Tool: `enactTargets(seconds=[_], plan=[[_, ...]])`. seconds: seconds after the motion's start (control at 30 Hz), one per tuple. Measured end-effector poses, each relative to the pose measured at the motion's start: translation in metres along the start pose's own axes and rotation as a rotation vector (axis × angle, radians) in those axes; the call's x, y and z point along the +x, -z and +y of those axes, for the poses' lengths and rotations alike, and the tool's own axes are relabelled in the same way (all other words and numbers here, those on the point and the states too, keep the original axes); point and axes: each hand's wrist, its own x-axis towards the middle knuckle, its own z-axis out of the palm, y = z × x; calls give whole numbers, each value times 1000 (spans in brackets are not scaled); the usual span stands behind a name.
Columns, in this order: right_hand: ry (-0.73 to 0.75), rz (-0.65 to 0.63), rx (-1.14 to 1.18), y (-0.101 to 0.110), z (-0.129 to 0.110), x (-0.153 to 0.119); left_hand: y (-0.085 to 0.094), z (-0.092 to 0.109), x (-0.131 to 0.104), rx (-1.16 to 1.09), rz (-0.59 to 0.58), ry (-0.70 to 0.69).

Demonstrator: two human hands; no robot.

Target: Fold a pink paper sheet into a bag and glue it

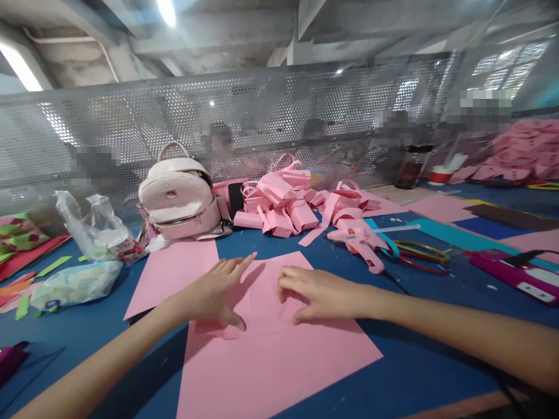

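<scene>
A large pink paper sheet [271, 372] lies flat on the blue table. On its far part rests a smaller creased pink paper piece [264, 311], nearly the same colour, so its outline is hard to follow. At that piece's left side is my left hand [213, 291], fingers stretched and thumb apart, with the thumb near its front-left edge. My right hand [312, 294] is over its right side, fingers bent and thumb apart, nothing visible between them. Whether the right fingertips touch the paper is unclear.
Behind the sheets stand a pale pink backpack [181, 192] and a heap of pink paper baskets [283, 201]. A pink glue gun [358, 244] and scissors [421, 256] lie to the right, near a purple case [513, 273]. Plastic bags [78, 285] lie left.
</scene>
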Motion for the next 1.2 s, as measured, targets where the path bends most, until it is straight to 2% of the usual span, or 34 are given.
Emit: enactTargets(seconds=[0.17, 0.33, 0.43, 0.53, 0.6, 0.7, 0.8, 0.9, 1.0, 1.07, 1.13, 1.2], plan=[[-47, 124, 13, 4, -1, 1, 8, 14, -8, 113, 129, -23], [-75, 337, 102, 17, 0, -2, 16, 26, -19, 289, 394, -98], [-28, 396, 182, 23, -1, -4, 25, 32, -26, 140, 475, -79], [52, 426, 376, 25, -5, -8, 45, 36, -33, -16, 534, -73], [76, 444, 501, 26, -11, -10, 61, 38, -39, 14, 565, -164], [123, 414, 566, 31, -18, -13, 81, 44, -46, 164, 591, -327], [210, 389, 647, 38, -22, -11, 91, 52, -54, 354, 603, -390], [204, 516, 632, 44, -18, -3, 93, 53, -62, 421, 725, -414], [137, 610, 601, 46, -10, 10, 95, 46, -66, 293, 958, -292], [99, 583, 655, 45, -5, 18, 98, 39, -65, 141, 1053, -186], [86, 492, 728, 43, -2, 23, 102, 33, -63, -3, 1075, -214], [74, 382, 780, 38, -3, 23, 105, 26, -60, -157, 1011, -301]])
